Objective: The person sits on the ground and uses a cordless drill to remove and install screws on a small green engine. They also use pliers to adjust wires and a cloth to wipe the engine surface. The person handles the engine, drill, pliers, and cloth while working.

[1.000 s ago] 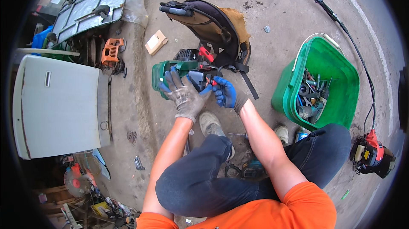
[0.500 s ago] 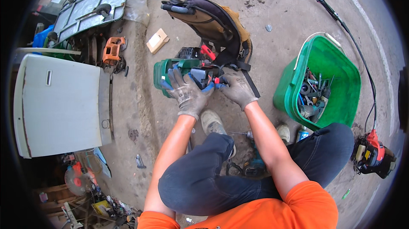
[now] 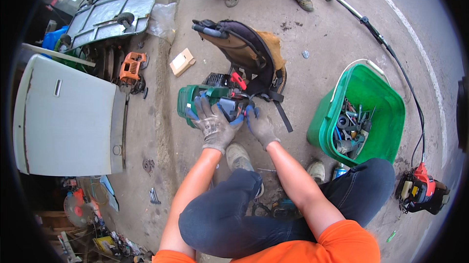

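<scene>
A small backpack engine with a green housing [image 3: 184,101] sits on the ground before me, joined to a padded harness frame [image 3: 246,43] that stands up behind it. My gloved left hand [image 3: 215,127] rests across the engine, fingers spread beside a dark rectangular part [image 3: 228,106]. On the engine's right side is my gloved right hand [image 3: 261,125], its fingertips closed in at a small dark fitting. Whatever lies between those fingertips is hidden. Just above the hands, a red lever [image 3: 239,81] sticks up from the engine.
At right stands a green bucket [image 3: 317,121] of hand tools, with a red brushcutter engine [image 3: 424,185] beyond it. A beige box [image 3: 182,61] and an orange machine [image 3: 131,67] lie left. A person's shoes [image 3: 301,1] are at the far side. A cordless drill [image 3: 286,210] lies partly under my leg.
My right hand has shifted slightly down and left against the engine, its fingers now more upright. My left hand keeps its place on the engine. The whole view has tilted a little.
</scene>
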Tool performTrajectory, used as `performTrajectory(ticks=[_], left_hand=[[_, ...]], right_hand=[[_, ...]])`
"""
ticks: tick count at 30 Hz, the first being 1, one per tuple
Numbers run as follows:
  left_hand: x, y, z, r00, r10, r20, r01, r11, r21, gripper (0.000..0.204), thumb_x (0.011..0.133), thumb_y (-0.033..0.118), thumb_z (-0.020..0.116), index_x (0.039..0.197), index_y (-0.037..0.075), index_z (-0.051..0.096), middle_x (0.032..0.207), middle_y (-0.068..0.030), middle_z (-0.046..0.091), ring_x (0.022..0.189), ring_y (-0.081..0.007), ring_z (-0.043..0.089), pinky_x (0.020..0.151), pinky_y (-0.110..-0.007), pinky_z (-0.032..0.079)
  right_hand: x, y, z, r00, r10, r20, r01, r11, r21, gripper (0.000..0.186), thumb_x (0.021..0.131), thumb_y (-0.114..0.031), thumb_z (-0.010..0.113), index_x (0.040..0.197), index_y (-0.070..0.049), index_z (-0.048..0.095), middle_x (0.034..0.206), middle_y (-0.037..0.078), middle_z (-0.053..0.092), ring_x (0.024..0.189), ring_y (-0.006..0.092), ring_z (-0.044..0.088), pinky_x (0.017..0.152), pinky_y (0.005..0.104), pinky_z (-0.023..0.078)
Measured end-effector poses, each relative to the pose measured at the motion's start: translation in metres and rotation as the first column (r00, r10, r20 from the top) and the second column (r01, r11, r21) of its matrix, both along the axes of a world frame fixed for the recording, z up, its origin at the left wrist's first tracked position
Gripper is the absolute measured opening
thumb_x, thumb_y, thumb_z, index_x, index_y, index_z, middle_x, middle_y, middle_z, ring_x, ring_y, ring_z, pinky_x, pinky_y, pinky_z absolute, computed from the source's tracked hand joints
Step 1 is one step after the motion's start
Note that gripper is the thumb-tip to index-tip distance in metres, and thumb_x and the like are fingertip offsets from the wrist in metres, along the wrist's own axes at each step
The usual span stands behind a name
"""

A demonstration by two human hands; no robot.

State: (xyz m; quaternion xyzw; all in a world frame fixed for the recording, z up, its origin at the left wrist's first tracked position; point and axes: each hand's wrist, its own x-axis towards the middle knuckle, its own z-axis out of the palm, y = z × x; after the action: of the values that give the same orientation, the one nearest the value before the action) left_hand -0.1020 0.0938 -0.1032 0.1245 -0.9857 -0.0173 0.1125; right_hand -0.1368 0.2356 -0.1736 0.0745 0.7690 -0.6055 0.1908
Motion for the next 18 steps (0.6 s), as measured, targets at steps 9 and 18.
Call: performTrajectory(ticks=[9, 18], left_hand=[[-0.008, 0.004, -0.004, 0.985, -0.113, -0.131, 0.106, 0.992, -0.066, 0.104, 0.069, 0.067, 0.081, 0.134, -0.007, 0.050, 0.164, -0.0330, 0.022, 0.156, -0.0514, 0.009, 0.117, -0.079, -0.002], [-0.007, 0.000, -0.010, 0.981, -0.129, -0.144, 0.122, 0.991, -0.052, 0.098, 0.074, 0.067, 0.075, 0.134, -0.008, 0.053, 0.162, -0.0301, 0.025, 0.157, -0.0495, 0.006, 0.117, -0.078, -0.007]], right_hand=[[-0.014, -0.017, -0.059, 0.666, -0.067, -0.743, 0.162, 0.985, 0.057, 0.034, 0.105, -0.036, 0.053, 0.104, -0.005, 0.065, 0.089, 0.018, 0.066, 0.078, 0.0392, 0.063, 0.071, 0.0508, 0.051], [-0.016, -0.007, -0.045, 0.998, 0.007, 0.057, 0.008, 0.964, -0.266, 0.040, 0.110, -0.043, 0.049, 0.121, -0.007, 0.065, 0.105, 0.014, 0.070, 0.086, 0.0262, 0.069, 0.072, 0.0397, 0.055]])
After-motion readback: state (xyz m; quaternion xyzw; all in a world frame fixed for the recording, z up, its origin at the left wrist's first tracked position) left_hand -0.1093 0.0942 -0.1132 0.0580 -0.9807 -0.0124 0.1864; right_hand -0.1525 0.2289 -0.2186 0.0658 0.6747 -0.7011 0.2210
